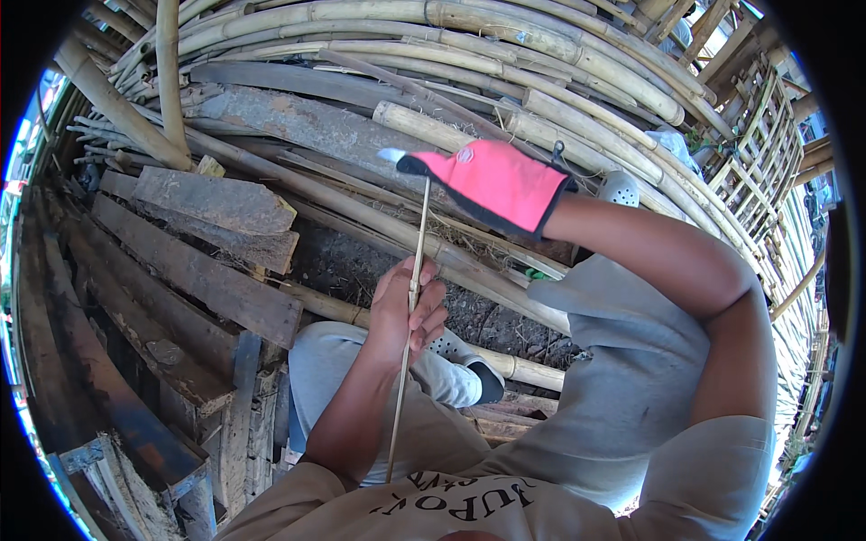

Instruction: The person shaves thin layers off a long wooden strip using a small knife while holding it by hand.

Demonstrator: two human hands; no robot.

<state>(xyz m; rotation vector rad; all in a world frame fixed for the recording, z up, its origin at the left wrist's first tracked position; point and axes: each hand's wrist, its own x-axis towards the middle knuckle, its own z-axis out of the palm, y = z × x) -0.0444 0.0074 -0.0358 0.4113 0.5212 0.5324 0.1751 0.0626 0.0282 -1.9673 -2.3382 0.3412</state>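
Observation:
A thin pale bamboo strip (398, 413) runs upright in front of me, from near my shirt to my right hand. My bare left hand (408, 302) is wrapped round it near its middle, where a node shows. At its upper end, my right hand (496, 185), in a pink glove with black trim, has its fingers closed together and meets the strip. A small whitish tip (390, 155) sticks out to the left past the glove; whether it is a fingertip or something held, I cannot tell. The fingers' undersides are hidden.
Long bamboo poles (505, 27) lie stacked across the far side. Worn wooden planks (194, 261) are piled at the left, near an upright bamboo post (168, 77). Grey perforated clogs (619, 188) are on my feet. A woven bamboo lattice (753, 153) stands at the far right.

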